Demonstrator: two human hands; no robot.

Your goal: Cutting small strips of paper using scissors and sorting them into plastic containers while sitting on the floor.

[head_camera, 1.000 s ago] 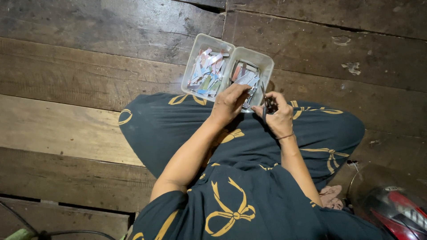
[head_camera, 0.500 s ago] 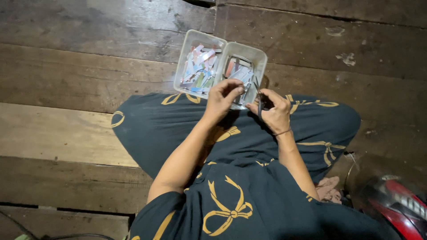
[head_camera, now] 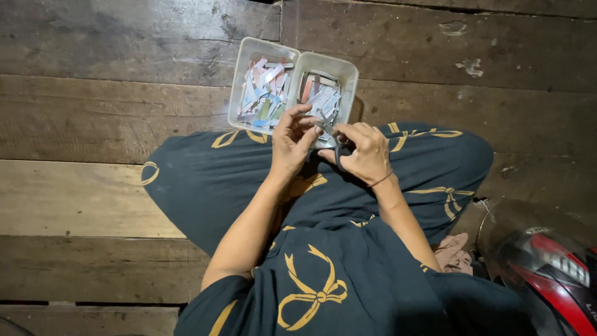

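seated cross-legged on dark wooden floorboards (head_camera: 93, 124), i pinch a small paper strip (head_camera: 323, 124) in my left hand (head_camera: 292, 144) while my right hand (head_camera: 367, 152) grips dark-handled scissors (head_camera: 339, 152), both just over the near edge of the clear two-compartment plastic box (head_camera: 292, 59) of coloured paper strips (head_camera: 264, 93).

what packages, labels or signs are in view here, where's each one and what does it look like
Clear plastic box: open on the floor planks by the knees, two rectangular halves.
Paper strips: fill both halves; small, narrow, blue, pink and white, possibly labels.
Helmet: bottom right, red and black, with a pale marking too blurred to describe.
No signs or screens.
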